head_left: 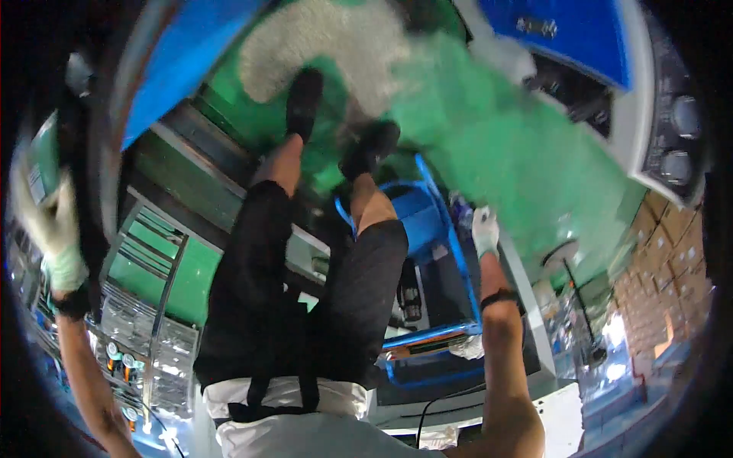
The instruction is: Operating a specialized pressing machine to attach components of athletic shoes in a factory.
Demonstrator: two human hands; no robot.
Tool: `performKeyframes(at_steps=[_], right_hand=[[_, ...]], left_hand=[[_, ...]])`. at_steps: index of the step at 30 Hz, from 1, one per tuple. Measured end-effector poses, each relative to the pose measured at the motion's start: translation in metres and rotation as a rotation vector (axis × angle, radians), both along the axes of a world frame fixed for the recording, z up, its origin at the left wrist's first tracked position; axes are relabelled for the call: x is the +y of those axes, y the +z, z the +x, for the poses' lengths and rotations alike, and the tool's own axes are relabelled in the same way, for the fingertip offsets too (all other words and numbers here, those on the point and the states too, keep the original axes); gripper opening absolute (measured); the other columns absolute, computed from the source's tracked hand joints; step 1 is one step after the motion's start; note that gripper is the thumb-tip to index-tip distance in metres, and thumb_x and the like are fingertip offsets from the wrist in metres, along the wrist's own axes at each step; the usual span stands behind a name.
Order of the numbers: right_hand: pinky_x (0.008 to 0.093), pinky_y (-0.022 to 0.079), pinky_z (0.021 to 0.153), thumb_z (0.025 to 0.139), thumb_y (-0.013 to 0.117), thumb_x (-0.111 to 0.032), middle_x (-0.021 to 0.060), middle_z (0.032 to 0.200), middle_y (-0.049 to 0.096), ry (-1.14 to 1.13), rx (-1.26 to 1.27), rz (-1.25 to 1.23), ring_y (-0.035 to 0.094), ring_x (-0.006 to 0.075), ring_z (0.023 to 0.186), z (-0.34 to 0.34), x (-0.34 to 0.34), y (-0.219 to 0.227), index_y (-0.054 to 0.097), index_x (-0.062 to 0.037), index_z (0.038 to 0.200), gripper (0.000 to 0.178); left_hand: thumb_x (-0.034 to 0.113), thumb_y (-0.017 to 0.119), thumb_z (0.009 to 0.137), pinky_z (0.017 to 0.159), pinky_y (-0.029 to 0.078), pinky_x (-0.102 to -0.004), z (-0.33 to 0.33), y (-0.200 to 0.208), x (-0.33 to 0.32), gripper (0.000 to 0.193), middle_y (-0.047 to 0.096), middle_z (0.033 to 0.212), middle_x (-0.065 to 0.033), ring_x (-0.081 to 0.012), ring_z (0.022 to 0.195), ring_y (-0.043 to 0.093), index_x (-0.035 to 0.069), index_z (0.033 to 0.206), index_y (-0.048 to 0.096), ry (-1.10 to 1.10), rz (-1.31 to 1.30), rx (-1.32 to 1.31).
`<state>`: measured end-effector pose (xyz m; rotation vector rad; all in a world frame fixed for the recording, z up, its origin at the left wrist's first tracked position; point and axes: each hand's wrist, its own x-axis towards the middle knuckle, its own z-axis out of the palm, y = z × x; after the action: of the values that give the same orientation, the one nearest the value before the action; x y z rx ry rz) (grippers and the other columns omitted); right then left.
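Observation:
My left hand [59, 237], in a white glove, is raised at the far left beside a dark upright post. Its fingers and thumb stand apart, slightly blurred, and nothing is clearly held. On the right, my gloved right hand [485, 230] is closed, its fingers curled next to a small purple-and-dark item [461, 213]. Blur hides what that item is and how firmly it is gripped. Just left of this hand stands a blue tubular frame with a blue seat-like panel [418, 219], close to my knee.
A fluffy beige mat [324, 41] lies by my feet on the green floor [519, 145]. Blue-panelled machines, one with a knobbed panel [678, 137], stand ahead on both sides. Stacked cartons [658, 256] are at right, a metal rack [156, 252] at left, and a round-topped pole stand [563, 256] at right.

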<state>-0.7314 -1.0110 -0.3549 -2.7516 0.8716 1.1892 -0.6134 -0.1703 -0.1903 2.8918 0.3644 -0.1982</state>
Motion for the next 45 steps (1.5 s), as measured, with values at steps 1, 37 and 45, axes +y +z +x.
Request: performKeyframes(at_steps=[1, 37, 45], right_hand=[[0.0489, 0.046, 0.096, 0.093, 0.053, -0.049, 0.0326, 0.119, 0.060, -0.004, -0.081, 0.117, 0.058, 0.0474, 0.110, 0.022, 0.038, 0.010, 0.044, 0.0041, 0.137, 0.069], [0.0315, 0.053, 0.081, 0.093, 0.064, -0.027, 0.0156, 0.112, 0.066, -0.504, -0.276, 0.461, 0.064, 0.0174, 0.091, 0.226, 0.407, 0.436, 0.058, 0.0076, 0.125, 0.048], [0.0325, 0.048, 0.099, 0.097, 0.061, -0.032, 0.0182, 0.123, 0.065, -0.134, -0.348, 1.003, 0.062, 0.0223, 0.115, 0.460, 0.579, 0.495, 0.052, 0.0041, 0.134, 0.053]], left_hand=[[0.005, 0.074, 0.080, 0.109, 0.039, -0.0366, 0.026, 0.061, -0.020, 0.065, 0.053, 0.138, -0.0223, -0.0325, 0.129, 0.051, -0.002, 0.139, 0.048, -0.211, 0.374, -0.162], [0.037, 0.087, 0.067, 0.085, 0.055, -0.0409, 0.432, 0.153, 0.319, 0.068, 0.059, 0.117, -0.0115, -0.0284, 0.105, 0.063, 0.009, 0.119, 0.055, 0.052, 0.360, 0.447], [0.027, 0.082, 0.072, 0.079, 0.052, -0.0460, 0.375, 0.298, 0.171, 0.044, 0.063, 0.094, -0.0127, -0.0300, 0.091, 0.065, -0.001, 0.098, 0.062, 0.470, -1.023, 0.284]])
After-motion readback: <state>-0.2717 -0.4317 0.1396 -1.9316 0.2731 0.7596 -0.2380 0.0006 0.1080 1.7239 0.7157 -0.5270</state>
